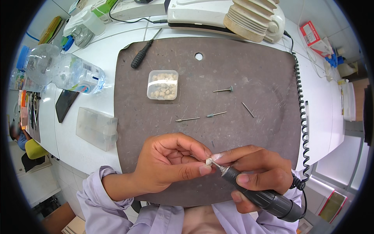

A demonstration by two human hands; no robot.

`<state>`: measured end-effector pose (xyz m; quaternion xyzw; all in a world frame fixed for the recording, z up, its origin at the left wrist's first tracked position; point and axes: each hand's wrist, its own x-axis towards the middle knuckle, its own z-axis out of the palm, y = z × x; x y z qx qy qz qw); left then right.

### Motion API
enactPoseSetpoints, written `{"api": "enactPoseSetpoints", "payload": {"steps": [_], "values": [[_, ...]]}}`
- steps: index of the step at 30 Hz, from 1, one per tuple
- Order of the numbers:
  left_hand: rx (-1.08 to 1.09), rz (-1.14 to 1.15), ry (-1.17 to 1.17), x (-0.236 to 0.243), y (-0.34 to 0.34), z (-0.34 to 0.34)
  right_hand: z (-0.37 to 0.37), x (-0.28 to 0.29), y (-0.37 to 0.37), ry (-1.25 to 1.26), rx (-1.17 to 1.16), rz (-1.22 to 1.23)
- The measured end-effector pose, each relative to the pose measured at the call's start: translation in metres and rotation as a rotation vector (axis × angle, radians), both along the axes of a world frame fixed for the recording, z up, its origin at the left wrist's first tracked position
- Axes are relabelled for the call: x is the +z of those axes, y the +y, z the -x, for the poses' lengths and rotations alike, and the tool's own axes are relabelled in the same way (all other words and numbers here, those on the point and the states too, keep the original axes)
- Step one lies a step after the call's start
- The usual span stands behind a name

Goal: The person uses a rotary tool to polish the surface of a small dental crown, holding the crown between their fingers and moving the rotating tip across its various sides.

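My left hand [165, 163] pinches a small off-white tooth-shaped piece [209, 161] between thumb and fingertips. In my right hand [269, 167] lies a dark rotary handpiece [272, 198], gripped like a pen, its thin bit pointing left at the piece. The bit's tip meets or nearly meets the piece; I cannot tell which. A right fingertip beside it looks dusted white. Beyond my hands, on the brown mat [265, 70], lie a pale-tipped bur [187, 119], a bluish-grey bur [216, 114], a disc-headed bur [223, 89] and a thin metal pin [247, 110].
A clear box [149, 91] of similar small pieces sits on the mat near a black screwdriver [142, 54]. To the left are an empty clear case [96, 128], a phone [66, 104] and plastic bottles [78, 74]. A coiled cord [302, 105] runs down the right; a white machine with a hose [251, 19] stands behind.
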<state>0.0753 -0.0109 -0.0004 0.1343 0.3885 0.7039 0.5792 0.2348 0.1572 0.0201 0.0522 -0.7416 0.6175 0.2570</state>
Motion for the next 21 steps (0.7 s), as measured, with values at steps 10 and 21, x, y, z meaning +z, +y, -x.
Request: {"api": "enactPoseSetpoints", "payload": {"steps": [10,21], "values": [[0.003,0.008,-0.002,-0.0002,0.0002,-0.0004,-0.0001,0.0023,-0.001,-0.023,-0.019,0.001],[-0.002,0.013,0.008,0.0013,0.0001,0.0,0.0016,0.0063,0.0009,-0.042,0.007,-0.014]]}}
